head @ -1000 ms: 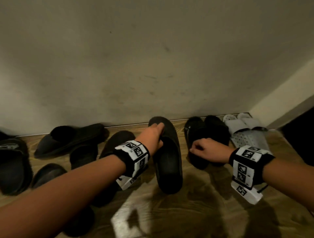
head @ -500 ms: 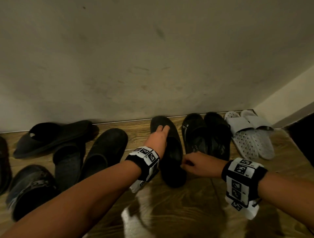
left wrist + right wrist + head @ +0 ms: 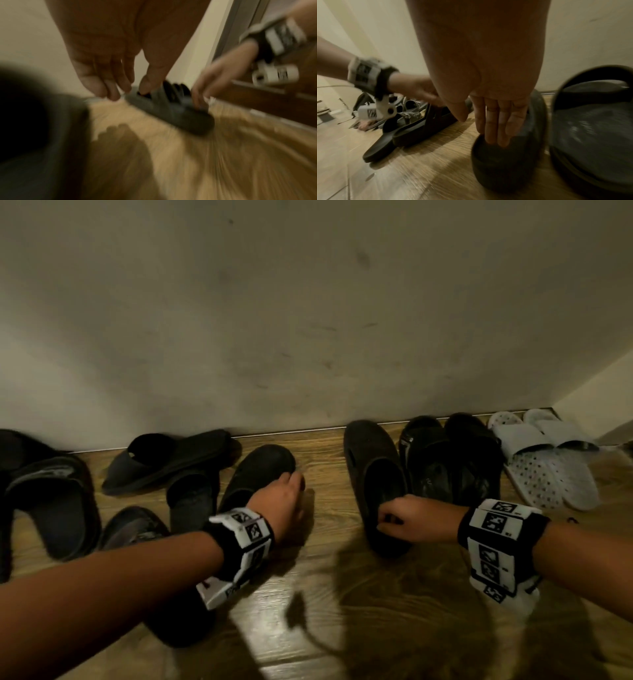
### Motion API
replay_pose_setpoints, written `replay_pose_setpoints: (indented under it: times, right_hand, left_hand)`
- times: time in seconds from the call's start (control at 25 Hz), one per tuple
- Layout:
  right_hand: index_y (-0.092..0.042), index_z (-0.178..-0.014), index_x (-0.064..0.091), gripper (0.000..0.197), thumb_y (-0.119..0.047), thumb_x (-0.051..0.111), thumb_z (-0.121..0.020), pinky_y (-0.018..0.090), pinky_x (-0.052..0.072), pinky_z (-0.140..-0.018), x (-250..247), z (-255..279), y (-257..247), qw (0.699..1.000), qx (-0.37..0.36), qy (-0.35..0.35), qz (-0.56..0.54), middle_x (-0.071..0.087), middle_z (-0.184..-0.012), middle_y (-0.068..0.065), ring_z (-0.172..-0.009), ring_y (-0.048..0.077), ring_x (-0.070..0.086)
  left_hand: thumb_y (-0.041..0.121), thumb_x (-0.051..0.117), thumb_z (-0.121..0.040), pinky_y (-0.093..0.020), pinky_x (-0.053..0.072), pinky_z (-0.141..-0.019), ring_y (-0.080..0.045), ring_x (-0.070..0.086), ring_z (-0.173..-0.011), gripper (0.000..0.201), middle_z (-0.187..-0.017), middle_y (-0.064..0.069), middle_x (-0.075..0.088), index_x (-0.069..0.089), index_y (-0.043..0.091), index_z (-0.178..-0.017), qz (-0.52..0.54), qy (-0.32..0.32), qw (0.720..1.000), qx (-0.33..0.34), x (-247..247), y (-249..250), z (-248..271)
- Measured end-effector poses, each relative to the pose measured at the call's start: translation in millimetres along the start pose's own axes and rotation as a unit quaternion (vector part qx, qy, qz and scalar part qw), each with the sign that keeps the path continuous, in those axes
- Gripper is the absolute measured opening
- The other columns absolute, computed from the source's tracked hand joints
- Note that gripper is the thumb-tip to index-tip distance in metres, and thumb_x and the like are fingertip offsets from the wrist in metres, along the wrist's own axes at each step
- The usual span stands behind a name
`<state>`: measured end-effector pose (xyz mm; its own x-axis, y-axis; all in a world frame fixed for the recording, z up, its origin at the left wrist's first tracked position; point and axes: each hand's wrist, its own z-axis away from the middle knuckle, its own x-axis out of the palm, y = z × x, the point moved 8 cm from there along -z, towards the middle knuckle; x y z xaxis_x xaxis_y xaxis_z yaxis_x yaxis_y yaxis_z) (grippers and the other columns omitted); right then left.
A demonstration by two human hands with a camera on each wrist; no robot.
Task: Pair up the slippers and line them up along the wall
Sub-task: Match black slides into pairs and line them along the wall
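Note:
A dark clog (image 3: 371, 470) stands toe to the wall, beside a black pair (image 3: 448, 463). My right hand (image 3: 397, 517) rests on its heel end. In the right wrist view the fingers (image 3: 496, 128) lie straight on the clog (image 3: 505, 162), with the thumb off to the side. My left hand (image 3: 286, 496) hangs relaxed and holds nothing, next to the toe of a second dark clog (image 3: 260, 470). The left wrist view is blurred: it shows the loose fingers (image 3: 120, 86) and my right hand (image 3: 205, 86) on the first clog (image 3: 171, 115).
White perforated slippers (image 3: 544, 463) are paired in the right corner. Several dark slippers (image 3: 171, 460) lie jumbled at the left, one across another, and a black slide (image 3: 51, 501) at the far left. Bare wood floor (image 3: 325, 474) shows between the two clogs.
My left hand let go of the clog by the wall and moved left to the second clog. My right hand came onto the first clog's heel, which now stands closer to the black pair.

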<state>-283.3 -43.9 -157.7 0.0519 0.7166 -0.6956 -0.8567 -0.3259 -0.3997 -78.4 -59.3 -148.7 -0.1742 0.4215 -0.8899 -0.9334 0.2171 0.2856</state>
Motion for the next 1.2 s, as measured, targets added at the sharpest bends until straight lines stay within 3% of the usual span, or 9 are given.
replay_pose_setpoints:
  times: [0.12, 0.28, 0.36, 0.44, 0.52, 0.6, 0.76, 0.92, 1.2]
  right_hand:
    - [-0.019, -0.102, 0.063, 0.024, -0.038, 0.049, -0.096, 0.032, 0.049, -0.074, -6.7, -8.0, -34.0, 0.999, -0.03, -0.005, 0.019, 0.068, -0.097, 0.001, -0.086, 0.015, 0.061]
    - [-0.019, -0.105, 0.062, 0.027, -0.041, 0.048, -0.097, 0.038, 0.052, -0.079, -12.4, -13.9, -70.1, 0.998, -0.044, -0.007, 0.049, 0.068, -0.1, 0.003, -0.089, 0.019, 0.063]
    - [-0.019, -0.106, 0.062, 0.028, -0.041, 0.047, -0.097, 0.04, 0.053, -0.082, -13.2, -11.9, -79.7, 0.997, -0.044, -0.005, 0.071, 0.069, -0.102, 0.005, -0.091, 0.022, 0.063]
    - [-0.019, -0.107, 0.061, 0.029, -0.042, 0.047, -0.097, 0.042, 0.053, -0.083, -12.6, -7.7, -81.8, 0.996, -0.04, -0.003, 0.084, 0.068, -0.104, 0.006, -0.094, 0.024, 0.064]
    - [-0.02, -0.107, 0.061, 0.03, -0.043, 0.046, -0.096, 0.043, 0.053, -0.086, -10.7, -2.6, -81.8, 0.995, -0.032, -0.005, 0.094, 0.067, -0.107, 0.005, -0.097, 0.024, 0.063]
    - [-0.02, -0.108, 0.06, 0.03, -0.044, 0.045, -0.096, 0.043, 0.052, -0.087, -7.8, 2.5, -78.7, 0.995, -0.019, -0.013, 0.095, 0.066, -0.109, 0.005, -0.1, 0.023, 0.061]
    - [-0.023, -0.105, 0.06, 0.028, -0.045, 0.045, -0.095, 0.038, 0.05, -0.083, -5.1, 8.3, -72.4, 0.996, -0.004, -0.02, 0.09, 0.065, -0.107, 0.002, -0.097, 0.02, 0.06]
    - [-0.025, -0.1, 0.06, 0.025, -0.045, 0.046, -0.095, 0.034, 0.047, -0.077, -3.8, 6.3, -65.6, 0.996, 0.0, -0.02, 0.084, 0.065, -0.104, 0.001, -0.094, 0.019, 0.06]
    - [-0.023, -0.104, 0.061, 0.024, -0.042, 0.047, -0.095, 0.041, 0.053, -0.086, 0.7, 3.2, -45.6, 0.997, 0.007, -0.034, 0.064, 0.065, -0.108, 0.0, -0.097, 0.019, 0.061]
  left_hand:
    - [0.031, 0.05, -0.088, -0.034, 0.041, -0.093, -0.026, 0.051, -0.11, 0.041, -0.123, -0.008, 0.051, 0.045, 0.013, -0.125, -0.082, 0.036, 0.996, 0.017, 8.3, -10.2, 29.2]
    - [0.032, 0.053, -0.083, -0.037, 0.043, -0.09, -0.029, 0.052, -0.107, 0.039, -0.116, -0.01, 0.052, 0.049, 0.013, -0.117, -0.057, 0.115, 0.992, -0.02, -28.2, -36.3, 34.8]
    - [0.029, 0.057, -0.081, -0.039, 0.044, -0.092, -0.033, 0.05, -0.112, 0.048, -0.121, -0.012, 0.049, 0.045, 0.011, -0.124, -0.08, 0.096, 0.989, -0.082, -38.4, -64.7, 33.5]
    - [0.027, 0.062, -0.081, -0.043, 0.045, -0.095, -0.036, 0.048, -0.118, 0.058, -0.128, -0.015, 0.042, 0.037, 0.011, -0.131, -0.078, 0.038, 0.986, -0.146, -34.6, -94.7, 32.2]
    - [0.028, 0.061, -0.084, -0.045, 0.046, -0.096, -0.039, 0.051, -0.119, 0.059, -0.131, -0.017, 0.041, 0.035, 0.012, -0.134, -0.031, -0.013, 0.985, -0.17, -23.9, -115.1, 31.7]
    - [0.025, 0.055, -0.089, -0.043, 0.047, -0.096, -0.039, 0.056, -0.116, 0.052, -0.133, -0.019, 0.046, 0.037, 0.012, -0.136, 0.025, -0.019, 0.985, -0.168, -16.4, -122.1, 28.0]
    - [0.022, 0.054, -0.09, -0.039, 0.048, -0.095, -0.035, 0.059, -0.115, 0.045, -0.127, -0.019, 0.058, 0.045, 0.008, -0.132, 0.078, 0.031, 0.988, -0.129, -12.7, -109.2, 10.2]
    - [0.02, 0.055, -0.09, -0.038, 0.051, -0.087, -0.035, 0.064, -0.106, 0.041, -0.116, -0.019, 0.065, 0.046, 0.008, -0.128, 0.082, 0.03, 0.991, -0.101, -2.8, -77.8, -16.4]
    - [0.015, 0.051, -0.092, -0.038, 0.05, -0.086, -0.038, 0.063, -0.107, 0.045, -0.117, -0.023, 0.064, 0.041, 0.008, -0.135, 0.122, 0.062, 0.987, -0.087, 4.8, -29.9, -61.2]
